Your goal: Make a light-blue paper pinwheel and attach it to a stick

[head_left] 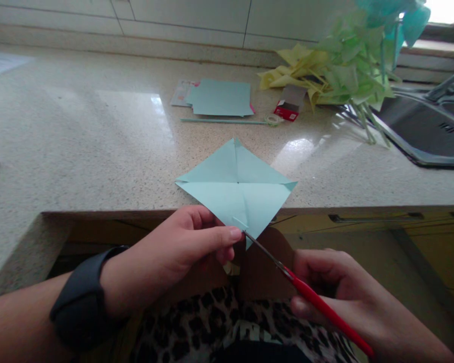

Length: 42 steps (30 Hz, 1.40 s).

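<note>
A pale blue-green square of paper point(212, 169) lies cornerwise across the counter's front edge, with crossing creases, a small dark dot at its centre and slits at its corners. Its near corner juts out over the edge. My left hand point(196, 237) pinches the paper's lower left side between thumb and fingers. Red-handled scissors point(310, 292) are gripped in my right hand point(336, 282), at the lower right. Their blades reach up-left to the near corner, with the tips close by my left thumb. Whether the blades are parted I cannot tell.
Behind the paper lie a stack of blue-green sheets point(223, 98), a thin stick point(223, 121), a small roll of tape point(273, 120) and a red box point(287, 108). Yellow and green paper pinwheels point(348, 70) stand at right, beside a metal sink point(431, 126).
</note>
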Tool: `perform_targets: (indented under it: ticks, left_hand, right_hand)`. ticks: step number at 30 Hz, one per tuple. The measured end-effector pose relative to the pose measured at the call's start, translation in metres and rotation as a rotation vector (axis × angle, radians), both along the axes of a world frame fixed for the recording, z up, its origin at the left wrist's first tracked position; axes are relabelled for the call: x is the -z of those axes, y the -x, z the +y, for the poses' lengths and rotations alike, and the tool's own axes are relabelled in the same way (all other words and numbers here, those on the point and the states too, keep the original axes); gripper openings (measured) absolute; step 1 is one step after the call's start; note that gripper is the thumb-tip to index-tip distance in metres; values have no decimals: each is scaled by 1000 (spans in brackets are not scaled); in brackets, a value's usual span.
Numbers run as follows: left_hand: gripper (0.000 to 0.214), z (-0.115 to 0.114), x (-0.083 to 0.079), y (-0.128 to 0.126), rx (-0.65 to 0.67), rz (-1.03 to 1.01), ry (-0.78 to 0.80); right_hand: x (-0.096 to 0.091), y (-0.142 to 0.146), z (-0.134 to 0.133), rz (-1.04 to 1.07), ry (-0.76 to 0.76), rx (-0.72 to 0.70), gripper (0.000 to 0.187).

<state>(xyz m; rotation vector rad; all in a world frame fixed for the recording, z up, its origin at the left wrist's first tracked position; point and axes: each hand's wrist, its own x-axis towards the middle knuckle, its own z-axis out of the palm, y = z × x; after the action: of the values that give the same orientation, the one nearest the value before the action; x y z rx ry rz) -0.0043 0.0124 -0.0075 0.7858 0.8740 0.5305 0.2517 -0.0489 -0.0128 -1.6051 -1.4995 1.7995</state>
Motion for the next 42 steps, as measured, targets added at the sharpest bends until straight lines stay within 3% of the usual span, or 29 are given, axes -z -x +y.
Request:
perform_targets:
  ticks: [9,22,42]
  left_hand:
    - [24,-7,0,-2,-122,-39,20]
    - [22,-10,-4,-8,-226,-67,42]
    - [27,-12,-4,-10,-254,-31,63]
  right_hand:
    - [13,18,-10,-29,-236,13,37]
    - [31,35,-13,-98,-588,49,33]
    - [30,40,-10,-182,-751,36,34]
